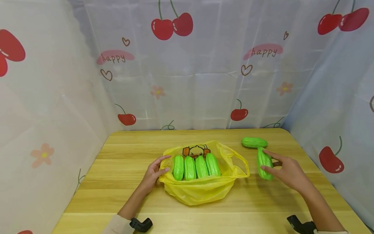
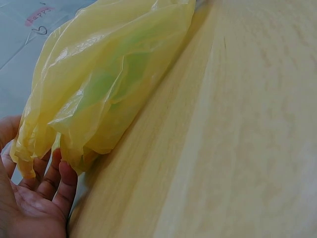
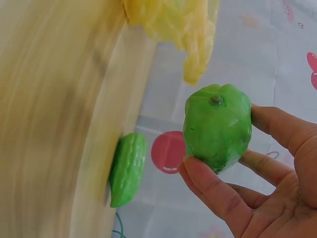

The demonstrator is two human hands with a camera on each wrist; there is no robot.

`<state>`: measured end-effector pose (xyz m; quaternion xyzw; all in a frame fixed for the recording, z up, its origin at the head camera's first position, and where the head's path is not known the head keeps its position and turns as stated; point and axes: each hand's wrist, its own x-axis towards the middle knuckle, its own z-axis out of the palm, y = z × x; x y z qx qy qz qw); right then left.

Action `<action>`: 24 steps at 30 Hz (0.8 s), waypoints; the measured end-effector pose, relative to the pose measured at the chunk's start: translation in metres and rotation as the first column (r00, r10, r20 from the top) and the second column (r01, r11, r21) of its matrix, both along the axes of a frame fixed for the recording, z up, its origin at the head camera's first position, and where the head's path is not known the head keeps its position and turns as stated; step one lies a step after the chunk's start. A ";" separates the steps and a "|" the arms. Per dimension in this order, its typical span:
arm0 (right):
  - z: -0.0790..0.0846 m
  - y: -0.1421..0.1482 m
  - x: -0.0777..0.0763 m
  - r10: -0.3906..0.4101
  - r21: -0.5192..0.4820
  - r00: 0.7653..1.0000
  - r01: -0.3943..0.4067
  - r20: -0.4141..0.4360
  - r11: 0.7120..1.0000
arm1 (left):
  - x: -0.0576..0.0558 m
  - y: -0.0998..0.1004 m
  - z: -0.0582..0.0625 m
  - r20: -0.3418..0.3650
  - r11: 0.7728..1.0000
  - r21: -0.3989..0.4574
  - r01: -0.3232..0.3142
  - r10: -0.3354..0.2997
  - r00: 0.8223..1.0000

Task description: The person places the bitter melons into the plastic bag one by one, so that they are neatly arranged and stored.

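A yellow plastic bag (image 1: 201,191) sits on the table with its mouth open. Several bright green bitter melons (image 1: 190,168) lie side by side inside it. My left hand (image 1: 153,172) grips the bag's left rim, thumb and fingers curled about the thin plastic (image 2: 94,94). To the right of the bag, my right hand (image 1: 287,170) holds another bitter melon (image 1: 264,164) between thumb and fingers, raised above the table. From the right wrist, this ridged melon (image 3: 217,129) shows its stem end. One more bitter melon (image 1: 254,142) lies on the table behind it.
The wooden table (image 1: 117,182) has curtains (image 1: 193,65) printed with cherries and hearts at its back and sides. A loop handle (image 1: 242,164) of the bag sticks out to the right. Black wrist devices (image 1: 141,225) are worn on both arms.
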<state>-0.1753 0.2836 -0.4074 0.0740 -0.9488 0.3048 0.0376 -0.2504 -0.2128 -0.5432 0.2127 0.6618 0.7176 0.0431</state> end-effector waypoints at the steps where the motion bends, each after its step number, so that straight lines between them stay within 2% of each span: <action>1: 0.001 0.000 0.000 -0.002 -0.001 1.000 0.002 -0.001 1.000 | 0.000 0.000 0.000 0.001 1.000 -0.002 0.000 0.000 1.000; 7: 0.008 -0.007 0.001 -0.007 -0.005 1.000 0.007 -0.013 1.000 | -0.001 0.000 0.002 -0.002 1.000 -0.012 -0.005 0.005 1.000; 13: 0.015 -0.016 0.001 0.009 -0.009 0.999 -0.009 -0.053 1.000 | -0.002 -0.002 0.001 -0.037 1.000 -0.024 -0.005 0.005 0.999; 24: 0.026 -0.038 0.000 0.036 -0.037 0.996 -0.039 -0.078 0.999 | 0.000 0.001 0.001 -0.016 1.000 -0.012 -0.010 0.009 1.000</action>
